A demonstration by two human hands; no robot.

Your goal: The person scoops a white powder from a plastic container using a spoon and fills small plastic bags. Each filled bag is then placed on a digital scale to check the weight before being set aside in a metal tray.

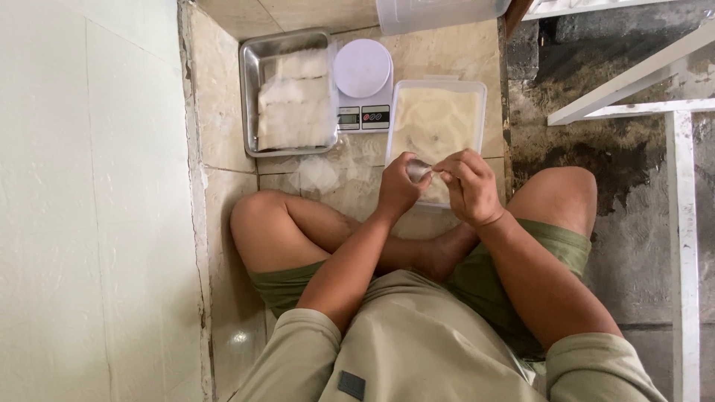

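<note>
Head view, centre of frame: left hand (pixel 400 187) and right hand (pixel 469 186) pinch a small clear plastic bag (pixel 418 170) between closed fingertips, just above a plastic tub (pixel 438 119) of pale filling. Step judged: opening or twisting the bag. Upper left: steel tray (pixel 253 89) with filled packs (pixel 295 100); beside it, a kitchen scale (pixel 363 85).

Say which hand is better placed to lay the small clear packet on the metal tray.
Left, probably. The left hand holds the small clear packet with the right hand, and the metal tray lies on its side. The right would have to cross over the digital scale.
</note>
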